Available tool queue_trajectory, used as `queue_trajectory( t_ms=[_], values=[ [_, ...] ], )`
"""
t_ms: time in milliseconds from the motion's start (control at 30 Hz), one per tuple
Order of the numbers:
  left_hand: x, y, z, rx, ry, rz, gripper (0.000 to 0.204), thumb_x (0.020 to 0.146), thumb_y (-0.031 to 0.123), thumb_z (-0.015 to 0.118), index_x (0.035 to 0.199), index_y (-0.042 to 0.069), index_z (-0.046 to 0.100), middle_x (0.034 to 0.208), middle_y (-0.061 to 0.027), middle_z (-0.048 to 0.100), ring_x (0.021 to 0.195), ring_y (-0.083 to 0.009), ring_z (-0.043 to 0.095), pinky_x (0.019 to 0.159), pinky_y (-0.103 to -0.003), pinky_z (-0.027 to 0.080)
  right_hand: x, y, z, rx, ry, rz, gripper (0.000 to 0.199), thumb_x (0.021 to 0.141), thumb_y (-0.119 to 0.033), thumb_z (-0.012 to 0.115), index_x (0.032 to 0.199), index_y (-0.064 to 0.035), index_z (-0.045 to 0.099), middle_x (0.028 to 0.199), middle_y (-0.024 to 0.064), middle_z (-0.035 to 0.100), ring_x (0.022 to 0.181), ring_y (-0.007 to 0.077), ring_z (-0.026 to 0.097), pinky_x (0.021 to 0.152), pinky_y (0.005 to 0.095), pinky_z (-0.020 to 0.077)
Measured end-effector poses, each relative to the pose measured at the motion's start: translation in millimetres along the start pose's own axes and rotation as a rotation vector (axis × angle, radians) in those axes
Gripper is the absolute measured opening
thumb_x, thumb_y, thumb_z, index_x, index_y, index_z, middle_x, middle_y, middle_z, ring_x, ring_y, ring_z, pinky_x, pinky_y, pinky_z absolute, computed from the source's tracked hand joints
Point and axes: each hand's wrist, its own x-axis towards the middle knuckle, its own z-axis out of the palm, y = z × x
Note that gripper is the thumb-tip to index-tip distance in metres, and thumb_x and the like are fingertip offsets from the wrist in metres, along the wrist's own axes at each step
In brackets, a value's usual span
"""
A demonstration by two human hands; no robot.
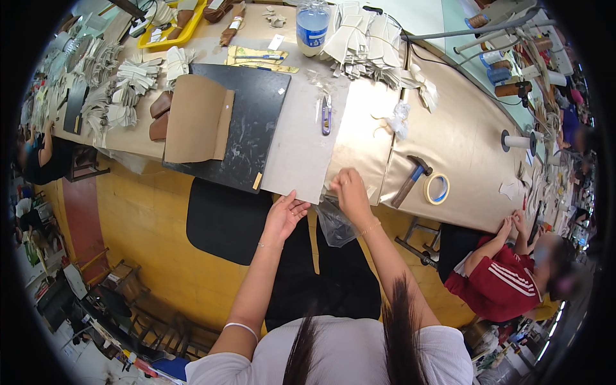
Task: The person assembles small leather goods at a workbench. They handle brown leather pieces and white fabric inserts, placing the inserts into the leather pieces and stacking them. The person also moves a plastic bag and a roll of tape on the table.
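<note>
My left hand (286,217) is at the table's near edge, palm turned up, its fingers loosely curled and apart beside the corner of a long grey sheet (301,147). I see nothing in it. Just right of that sheet, my right hand (351,194) is closed in a pinch over the tabletop edge; whatever it holds is hidden. A clear plastic bag (338,226) hangs below the edge beside my right wrist. Farther up the sheet lie purple-handled thread snips (326,119). Left of it, a brown board (196,122) rests on a black board (256,122).
A hammer (411,183) and a roll of tape (436,188) lie to the right. Bundled pale pieces (362,38) and a water bottle (312,29) stand at the back. A yellow tray (154,40) is far left. A co-worker in a red shirt (491,282) sits at right.
</note>
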Motion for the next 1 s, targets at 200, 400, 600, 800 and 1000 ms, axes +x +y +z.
queue_trajectory(
  t_ms=[200, 400, 600, 800, 1000],
  values=[
    [14, -11, -25, 0.21, -0.01, 0.037, 0.02, 0.096, 0.024, 0.058, 0.105, 0.006, 0.059, 0.094, -0.0039, 0.064, 0.082, -0.0128, 0.06, 0.071, -0.027, 0.046, -38, -40, -14, 0.134, -0.13, -0.349, 0.019, 0.08, -0.008, 0.067, 0.085, -0.0063, 0.049, 0.081, 0.0089, 0.054, 0.079, 0.0281, 0.054, 0.074, 0.0389, 0.0432],
    [-6, -33, -27, 0.642, -0.104, 0.163, 0.037, 0.082, -0.003, 0.052, 0.118, 0.005, 0.058, 0.111, -0.0047, 0.06, 0.099, -0.0144, 0.055, 0.082, -0.025, 0.045, -48, -62, -12, 0.114, -0.18, -0.398, 0.02, 0.08, -0.008, 0.068, 0.086, -0.008, 0.048, 0.08, 0.0069, 0.054, 0.077, 0.026, 0.054, 0.071, 0.0376, 0.0429],
    [-31, -48, -22, 1.243, -0.179, 0.595, 0.034, 0.08, 0.004, 0.062, 0.114, 0.007, 0.064, 0.121, -0.0083, 0.057, 0.111, -0.0282, 0.052, 0.097, -0.036, 0.041, -45, -58, -16, 0.151, -0.148, -0.247, 0.02, 0.08, -0.009, 0.068, 0.089, -0.0069, 0.05, 0.089, 0.0083, 0.059, 0.082, 0.0267, 0.057, 0.072, 0.037, 0.0436],
    [-32, -36, -13, 1.017, -0.16, 0.607, 0.015, 0.085, 0.008, 0.065, 0.098, 0.001, 0.067, 0.098, -0.0093, 0.065, 0.094, -0.0256, 0.061, 0.085, -0.033, 0.046, -41, -51, -47, 0.13, 0.075, -0.059, 0.037, 0.084, -0.021, 0.071, 0.112, -0.0027, 0.057, 0.108, 0.01, 0.063, 0.1, 0.0268, 0.06, 0.085, 0.0346, 0.0462],
    [-44, -16, -31, 0.868, -0.047, 0.54, 0.012, 0.091, 0.011, 0.062, 0.095, -0.001, 0.063, 0.085, -0.0062, 0.064, 0.082, -0.014, 0.06, 0.077, -0.026, 0.045, -58, 30, -41, 0.389, -0.158, 0.618, 0.034, 0.095, -0.024, 0.058, 0.118, 0.0013, 0.058, 0.108, 0.013, 0.065, 0.099, 0.0234, 0.064, 0.087, 0.0335, 0.0487]
  ],
)
